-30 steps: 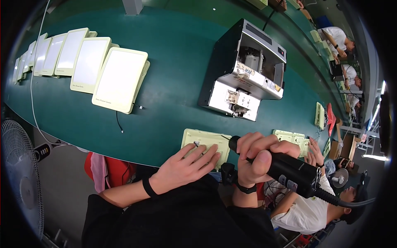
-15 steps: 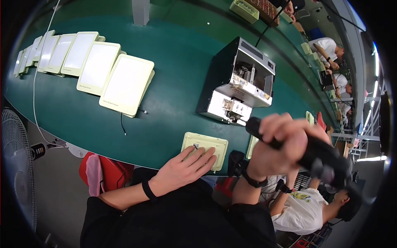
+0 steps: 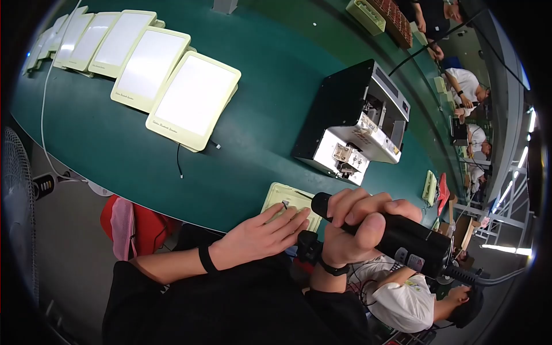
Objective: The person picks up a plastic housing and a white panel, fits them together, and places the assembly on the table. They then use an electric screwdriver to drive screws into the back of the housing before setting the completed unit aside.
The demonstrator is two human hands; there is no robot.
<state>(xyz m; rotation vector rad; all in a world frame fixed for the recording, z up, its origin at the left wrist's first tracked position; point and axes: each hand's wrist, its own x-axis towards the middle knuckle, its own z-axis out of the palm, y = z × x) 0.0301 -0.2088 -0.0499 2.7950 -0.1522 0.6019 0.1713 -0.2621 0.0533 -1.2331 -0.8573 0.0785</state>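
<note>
My left hand (image 3: 261, 234) lies with its fingers stretched out over a pale yellow-green plastic housing (image 3: 280, 188) at the table's near edge. A small connector (image 3: 286, 204) shows beside its fingertips. My right hand (image 3: 359, 221) is wrapped round a black electric screwdriver (image 3: 417, 238), held nearly level above the housing's right side. The screwdriver's nose points left, and its cord runs off to the right. Its nose and my hands hide part of the housing.
Overlapping pale yellow-green panels with white faces (image 3: 192, 98) stretch across the left of the green table (image 3: 259, 115). A black and silver machine (image 3: 356, 121) stands beyond my right hand. A fan (image 3: 20, 207) is at the left, a seated co-worker (image 3: 402, 296) at the right.
My right hand has brought the screwdriver left and down, towards the housing. My left hand stays on the housing. The whole view has shifted a little.
</note>
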